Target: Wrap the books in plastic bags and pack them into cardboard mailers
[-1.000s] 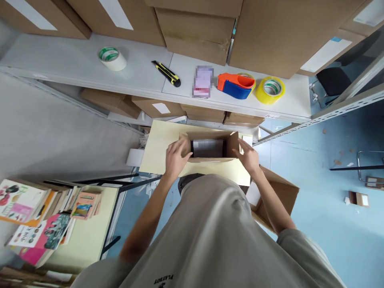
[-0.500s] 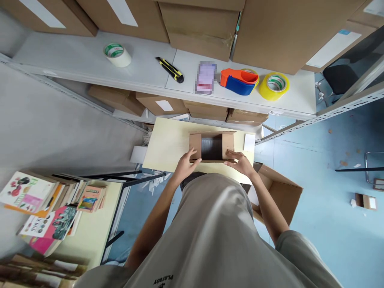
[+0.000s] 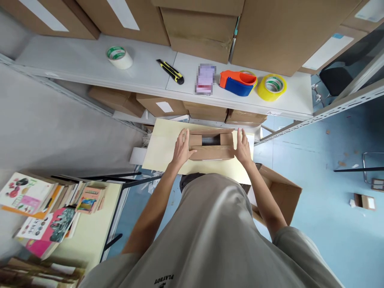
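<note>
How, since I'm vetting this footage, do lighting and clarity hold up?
Head view: pixelation masks an item on the shelf; head view, the carton is dark inside, contents unclear; head view, a pale sheen lies on the shirt.

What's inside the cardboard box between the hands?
Through the gap between the folded-in flaps of the cardboard box, a dark grey surface shows; can't tell what it is. The flaps cover the rest of the inside.
</note>
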A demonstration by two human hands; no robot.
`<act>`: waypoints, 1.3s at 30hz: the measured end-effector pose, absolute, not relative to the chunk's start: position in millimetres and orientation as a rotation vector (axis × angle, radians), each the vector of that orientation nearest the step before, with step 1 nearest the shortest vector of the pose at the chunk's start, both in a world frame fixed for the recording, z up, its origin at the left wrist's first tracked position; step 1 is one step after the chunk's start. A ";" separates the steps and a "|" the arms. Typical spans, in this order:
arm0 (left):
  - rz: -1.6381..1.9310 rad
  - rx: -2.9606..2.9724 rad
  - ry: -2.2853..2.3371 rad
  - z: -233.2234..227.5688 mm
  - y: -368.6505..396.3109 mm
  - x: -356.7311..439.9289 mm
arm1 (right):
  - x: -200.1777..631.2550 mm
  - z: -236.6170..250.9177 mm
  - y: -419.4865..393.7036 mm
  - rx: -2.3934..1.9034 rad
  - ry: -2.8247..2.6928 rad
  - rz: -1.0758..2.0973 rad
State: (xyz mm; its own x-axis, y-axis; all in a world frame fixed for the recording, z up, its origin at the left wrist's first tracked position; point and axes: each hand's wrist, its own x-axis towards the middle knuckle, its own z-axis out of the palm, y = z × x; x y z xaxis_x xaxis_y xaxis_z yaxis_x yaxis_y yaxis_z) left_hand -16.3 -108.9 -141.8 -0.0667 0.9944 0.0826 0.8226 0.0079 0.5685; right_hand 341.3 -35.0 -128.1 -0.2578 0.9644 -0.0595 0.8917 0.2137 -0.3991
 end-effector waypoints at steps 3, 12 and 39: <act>0.579 1.980 1.898 -129.3 -106.8 -19.3 | 349.2 -130.6 -34.0 -1.706 -2.347 0.541; 0.435 1.915 1.854 -137.1 -137.8 -24.8 | 362.7 -142.8 -44.9 -1.524 -2.438 0.607; 0.505 1.770 1.839 -146.1 -127.4 -15.9 | 363.9 -137.6 -75.2 -1.892 -2.228 0.833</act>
State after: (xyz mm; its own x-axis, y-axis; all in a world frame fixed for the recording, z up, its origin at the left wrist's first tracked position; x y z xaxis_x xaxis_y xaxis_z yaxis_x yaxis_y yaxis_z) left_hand -15.9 -127.4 -146.1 0.0016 0.9930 -0.1180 0.7934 0.0706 0.6046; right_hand 363.9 -75.2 -137.6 -0.2220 0.9382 -0.2654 0.8822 0.0773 -0.4645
